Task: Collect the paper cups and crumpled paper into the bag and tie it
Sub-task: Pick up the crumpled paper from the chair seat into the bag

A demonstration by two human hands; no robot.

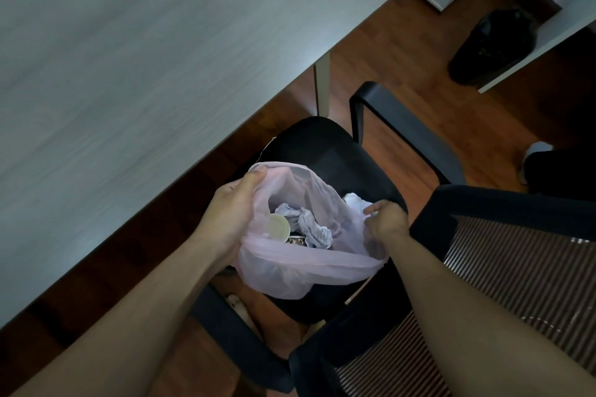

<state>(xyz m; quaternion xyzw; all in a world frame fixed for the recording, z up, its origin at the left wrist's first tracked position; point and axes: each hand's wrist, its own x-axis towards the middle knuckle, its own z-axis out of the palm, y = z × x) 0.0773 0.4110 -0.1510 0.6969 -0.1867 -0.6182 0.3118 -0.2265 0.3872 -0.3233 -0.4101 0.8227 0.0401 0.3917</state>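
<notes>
Fingers (pixel 255 178) of the left hand (pixel 230 219) curled over the far-left rim of the pink bag (pixel 309 271), thumb on the outside, plastic bunched in the grip. Fingers (pixel 371 210) of the right hand (pixel 388 219) pressed together, pinching the opposite rim and drawing it outward. Bag mouth held wide open between the two hands, untied.

Bag resting on the black chair seat (pixel 325 145), toward the seat's edge by the nearer armrest (pixel 232 335), its lower fold hanging past that edge. Inside, against the left wall of the bag: a paper cup (pixel 278 227) lying tilted, pale round end turned up. Just beside it, toward the middle of the bag: crumpled paper (pixel 311 226), whitish-blue, in a loose heap. Under the paper, a small dark patterned thing (pixel 297 239), too hidden to name. By the right fingers, at the rim, another white crumpled lump (pixel 354 201); inside or outside the plastic, cannot tell.

Grey bench (pixel 129 74) filling the upper left, its long edge running diagonally just beyond the seat's front edge. Far armrest (pixel 387 113) on the seat's other side. Mesh chair back (pixel 516 267) at lower right, beneath the right forearm. Wooden floor (pixel 403 58) beyond, with a black sack (pixel 493 45) well apart from the chair, near a second pale bench.
</notes>
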